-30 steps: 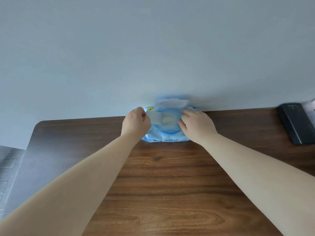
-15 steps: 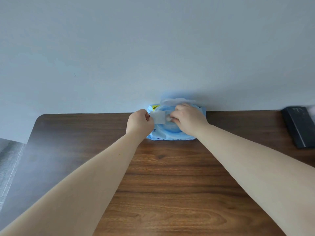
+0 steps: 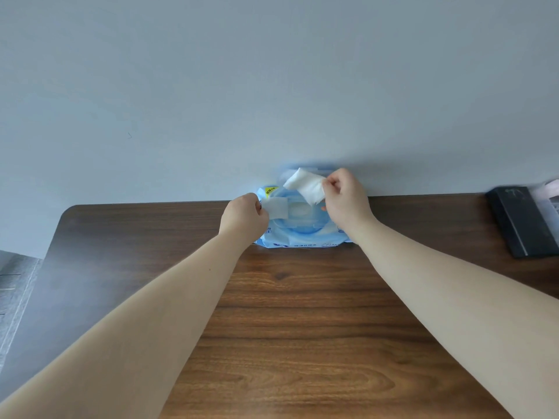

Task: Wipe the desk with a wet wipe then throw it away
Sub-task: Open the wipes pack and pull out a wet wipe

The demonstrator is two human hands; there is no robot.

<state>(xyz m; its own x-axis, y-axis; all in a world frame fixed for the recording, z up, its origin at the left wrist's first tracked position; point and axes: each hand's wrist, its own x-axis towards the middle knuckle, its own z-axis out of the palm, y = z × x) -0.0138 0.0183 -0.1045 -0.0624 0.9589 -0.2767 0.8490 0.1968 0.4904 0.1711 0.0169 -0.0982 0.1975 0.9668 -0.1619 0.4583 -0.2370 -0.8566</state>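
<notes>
A light-blue wet wipe pack [image 3: 302,234] lies at the far edge of the dark wooden desk [image 3: 302,313], against the wall, with its lid flipped up behind it. My right hand [image 3: 344,198] pinches a folded white wet wipe [image 3: 306,184] and holds it above the pack's opening. My left hand [image 3: 245,216] pinches the translucent sticker flap [image 3: 277,208] at the pack's left side and keeps it peeled back.
A black rectangular box [image 3: 520,220] rests at the desk's far right, with a pale object [image 3: 550,198] beside it at the frame edge. A plain grey wall [image 3: 272,86] rises right behind the desk. The rounded left desk corner [image 3: 71,211] borders grey flooring [image 3: 15,285].
My right hand has drawn a white wipe up out of the pack's opening. My left hand has stayed on the flap at the pack's left side.
</notes>
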